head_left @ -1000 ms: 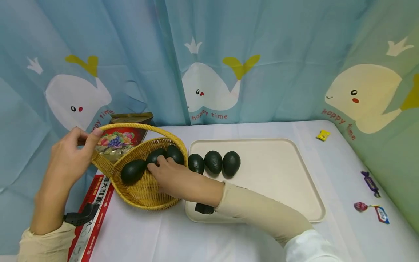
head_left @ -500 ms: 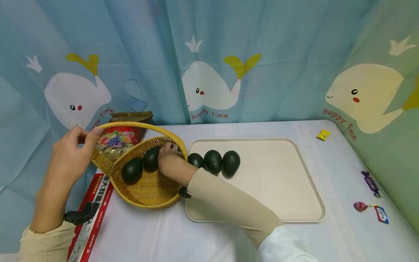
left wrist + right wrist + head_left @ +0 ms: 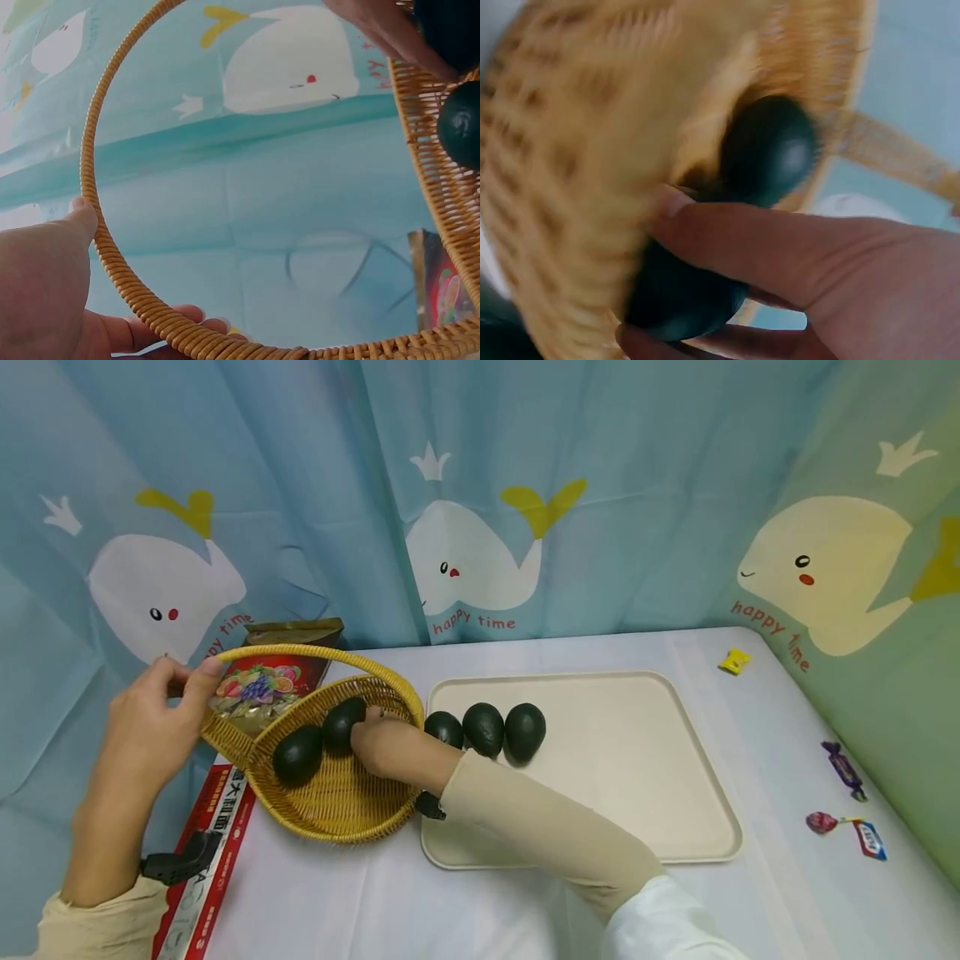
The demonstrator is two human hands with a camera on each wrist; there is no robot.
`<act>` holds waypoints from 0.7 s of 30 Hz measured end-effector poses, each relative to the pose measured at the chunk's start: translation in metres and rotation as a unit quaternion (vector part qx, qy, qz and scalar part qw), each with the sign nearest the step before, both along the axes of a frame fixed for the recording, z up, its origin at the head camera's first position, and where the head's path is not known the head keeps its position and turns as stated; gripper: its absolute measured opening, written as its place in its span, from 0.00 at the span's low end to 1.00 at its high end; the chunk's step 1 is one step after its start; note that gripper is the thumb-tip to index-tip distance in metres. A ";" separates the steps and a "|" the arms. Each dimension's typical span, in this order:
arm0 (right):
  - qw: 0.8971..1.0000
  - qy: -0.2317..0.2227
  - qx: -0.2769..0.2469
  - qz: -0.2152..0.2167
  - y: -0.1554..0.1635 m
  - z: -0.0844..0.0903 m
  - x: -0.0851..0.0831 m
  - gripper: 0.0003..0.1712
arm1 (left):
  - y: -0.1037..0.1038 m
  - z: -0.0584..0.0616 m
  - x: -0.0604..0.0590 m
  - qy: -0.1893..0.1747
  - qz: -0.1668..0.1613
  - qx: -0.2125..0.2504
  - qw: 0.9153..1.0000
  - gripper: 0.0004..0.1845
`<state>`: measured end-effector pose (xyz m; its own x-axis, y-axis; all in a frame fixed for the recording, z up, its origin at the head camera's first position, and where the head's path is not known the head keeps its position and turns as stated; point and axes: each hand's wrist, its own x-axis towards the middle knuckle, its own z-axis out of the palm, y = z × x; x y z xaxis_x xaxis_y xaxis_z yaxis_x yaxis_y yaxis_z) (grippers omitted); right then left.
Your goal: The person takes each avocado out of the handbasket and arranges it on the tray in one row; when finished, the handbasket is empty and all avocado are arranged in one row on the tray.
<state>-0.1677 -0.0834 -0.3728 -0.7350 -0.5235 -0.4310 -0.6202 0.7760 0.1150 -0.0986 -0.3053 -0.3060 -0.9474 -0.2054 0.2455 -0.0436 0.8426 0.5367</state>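
My left hand [image 3: 153, 727] grips the arched handle [image 3: 135, 289] of a yellow wicker basket [image 3: 337, 818], which sits left of the tray. Reaching into the basket's right side, my right hand [image 3: 390, 745] has its thumb and fingers around a dark green avocado [image 3: 686, 296]; the head view mostly hides that fruit. Two more avocados lie further left in the basket, a left one [image 3: 298, 756] and a middle one [image 3: 343, 725] beside the hand. On the cream tray [image 3: 622, 777], a row of 3 avocados [image 3: 483, 729] stands near the left edge.
Behind the basket stands a fruit-printed bag [image 3: 266, 685]. A long red and white packet [image 3: 202, 868] lies under its left side. At the table's right are a yellow candy [image 3: 734, 662], a purple wrapped candy [image 3: 843, 770] and a lollipop [image 3: 822, 822]. A whale-printed curtain [image 3: 637, 568] hangs behind.
My right hand has moved right inside the basket, from the middle avocado to the right one. The middle one now shows fully. My left hand keeps its hold on the handle.
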 end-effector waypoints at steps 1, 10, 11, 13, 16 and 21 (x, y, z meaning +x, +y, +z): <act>1.000 -0.007 -0.016 0.022 0.003 0.005 0.004 0.30 | 0.000 0.000 0.000 0.001 0.001 0.000 1.000 0.30; 0.944 -0.130 -0.236 0.189 0.077 0.087 0.052 0.49 | -0.001 -0.001 -0.003 -0.003 -0.003 -0.005 1.000 0.30; 0.934 -0.137 -0.261 0.203 0.091 0.097 0.056 0.50 | -0.002 0.000 -0.003 -0.002 -0.002 -0.006 1.000 0.30; 0.915 -0.141 -0.311 0.217 0.120 0.112 0.060 0.49 | -0.003 0.000 -0.002 -0.003 -0.002 -0.005 1.000 0.30; 0.894 -0.107 -0.381 0.209 0.164 0.124 0.056 0.48 | -0.004 0.000 -0.001 -0.002 -0.001 -0.005 1.000 0.30; 0.883 -0.086 -0.454 0.084 0.236 0.115 0.026 0.48 | -0.004 -0.001 -0.002 0.001 -0.007 -0.003 1.000 0.29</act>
